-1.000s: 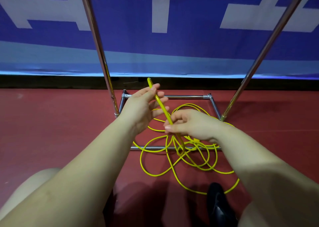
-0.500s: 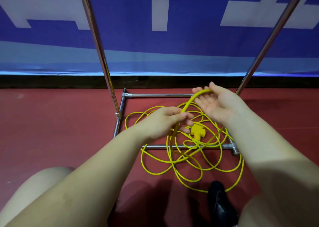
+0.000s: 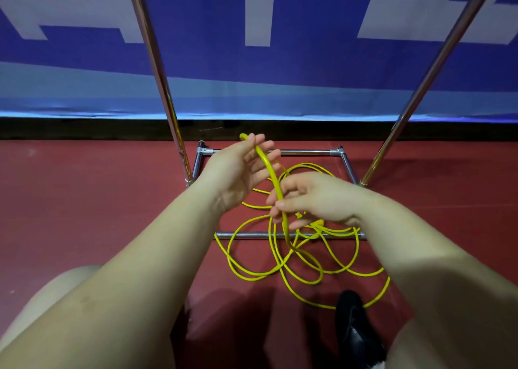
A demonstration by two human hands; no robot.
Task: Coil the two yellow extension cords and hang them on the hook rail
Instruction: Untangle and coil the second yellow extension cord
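A yellow extension cord (image 3: pixel 294 259) lies in loose tangled loops on the red floor, spread over the chrome base frame (image 3: pixel 308 152) of a rack. My left hand (image 3: pixel 238 169) is raised with fingers straight, and a strand of cord runs across its palm and fingertips. My right hand (image 3: pixel 311 200) pinches the same strand lower down between thumb and fingers. A yellow plug (image 3: pixel 318 223) shows just under my right hand. No hook rail is in view, and I cannot tell two cords apart in the tangle.
Two chrome uprights, the left one (image 3: pixel 157 68) and the right one (image 3: pixel 420 88), rise from the base frame and lean outward. A blue and white banner (image 3: pixel 252 60) hangs behind. My black shoe (image 3: pixel 356 332) stands at the lower right beside the cord, and my knee (image 3: pixel 50 298) is lower left.
My left hand let go of its pinch low on the cord and rose open to the strand's top. My right hand came down from the top and now pinches the strand.
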